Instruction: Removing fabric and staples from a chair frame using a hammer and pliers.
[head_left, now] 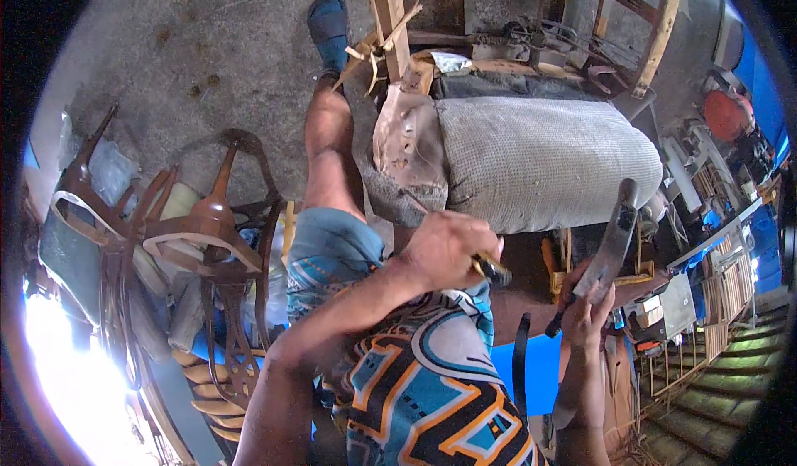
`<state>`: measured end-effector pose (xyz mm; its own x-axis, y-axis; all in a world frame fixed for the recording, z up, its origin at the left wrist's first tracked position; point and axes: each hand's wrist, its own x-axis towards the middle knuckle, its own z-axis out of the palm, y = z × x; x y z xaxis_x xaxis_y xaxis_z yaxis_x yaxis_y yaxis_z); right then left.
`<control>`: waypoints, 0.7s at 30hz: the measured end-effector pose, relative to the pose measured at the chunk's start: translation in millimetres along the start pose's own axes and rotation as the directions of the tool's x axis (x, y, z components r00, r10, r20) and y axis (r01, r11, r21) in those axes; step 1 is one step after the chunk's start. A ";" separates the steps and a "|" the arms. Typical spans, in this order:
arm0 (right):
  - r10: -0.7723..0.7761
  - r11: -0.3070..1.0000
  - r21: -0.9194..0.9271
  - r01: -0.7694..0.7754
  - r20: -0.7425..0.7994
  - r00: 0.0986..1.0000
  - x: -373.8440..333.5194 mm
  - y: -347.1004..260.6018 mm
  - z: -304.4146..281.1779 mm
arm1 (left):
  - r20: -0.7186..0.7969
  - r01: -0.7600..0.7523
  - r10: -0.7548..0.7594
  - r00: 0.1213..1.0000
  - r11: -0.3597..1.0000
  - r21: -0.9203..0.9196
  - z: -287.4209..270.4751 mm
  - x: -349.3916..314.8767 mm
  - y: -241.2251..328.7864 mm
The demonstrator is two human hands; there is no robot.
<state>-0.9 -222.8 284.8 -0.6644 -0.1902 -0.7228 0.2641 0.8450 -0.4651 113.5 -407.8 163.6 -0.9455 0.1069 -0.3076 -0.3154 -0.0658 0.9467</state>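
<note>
My left hand (pixel 448 250) is closed around a screwdriver (pixel 491 268) with a yellow and black handle. Its thin shaft points toward the lower corner of a grey upholstered cushion piece (pixel 548 159), at the worn, bare end panel (pixel 407 138). Whether the tip touches the fabric I cannot tell. To the right, my right hand (pixel 588 304) grips a dark hammer (pixel 613 238), raised and tilted beside the cushion's near edge. The hammer's rounded end points up and away from me. My fingers hide part of its handle.
Dark wooden chair frames (pixel 203 234) are stacked at left. A wooden post (pixel 386 18) with splintered strips rises beyond the cushion. A wooden frame (pixel 660 30) stands at the far right, above cluttered material. My sandalled foot (pixel 329 30) rests on the concrete floor (pixel 199 51).
</note>
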 end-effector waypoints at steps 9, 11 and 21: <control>0.084 0.991 0.094 -0.097 0.130 0.988 6.3 -29.4 11.0 | -0.083 0.058 -0.076 0.994 0.978 -0.202 -16.4 7.4 -5.5; 0.063 0.989 0.130 -0.073 0.082 0.995 8.4 -33.5 14.1 | -0.093 0.064 -0.086 0.992 0.973 -0.222 -22.3 9.2 -6.2; -0.175 0.899 0.391 0.197 -0.091 0.980 8.8 -88.0 39.8 | -0.112 -0.025 -0.027 0.993 0.899 -0.437 -36.0 20.3 -20.1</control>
<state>-2.2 -318.7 299.1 -0.7609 -0.2891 -0.5809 0.3801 0.5271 -0.7601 97.7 -440.0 134.9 -0.9396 -0.0032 -0.3421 -0.2958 -0.4951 0.8170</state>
